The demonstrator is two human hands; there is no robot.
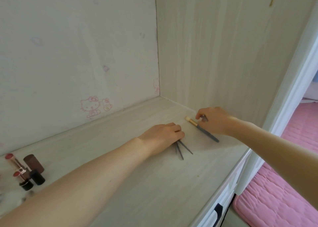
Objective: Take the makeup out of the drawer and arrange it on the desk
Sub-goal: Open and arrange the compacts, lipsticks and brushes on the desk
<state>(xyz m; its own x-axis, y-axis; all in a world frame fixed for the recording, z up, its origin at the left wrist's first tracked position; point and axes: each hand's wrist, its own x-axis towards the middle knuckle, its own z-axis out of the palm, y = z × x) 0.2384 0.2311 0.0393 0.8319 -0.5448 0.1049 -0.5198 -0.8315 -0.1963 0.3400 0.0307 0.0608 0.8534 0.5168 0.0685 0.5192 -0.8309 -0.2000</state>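
Nearest, well left of the hands and by the left forearm, two open lipsticks (16, 165) stand on the pale surface (154, 183) with two dark caps (35, 168) beside them. Farther on, the left hand (161, 134) lies knuckles-up with fingers curled over a bunch of thin brushes (182, 149); three dark handle ends fan out from under it toward the viewer. Just right of it lies one larger brush (201, 128), cream tip pointing away. Beyond, the right hand (213, 120) pinches a small grey item (204, 118) above that brush; what it is cannot be told.
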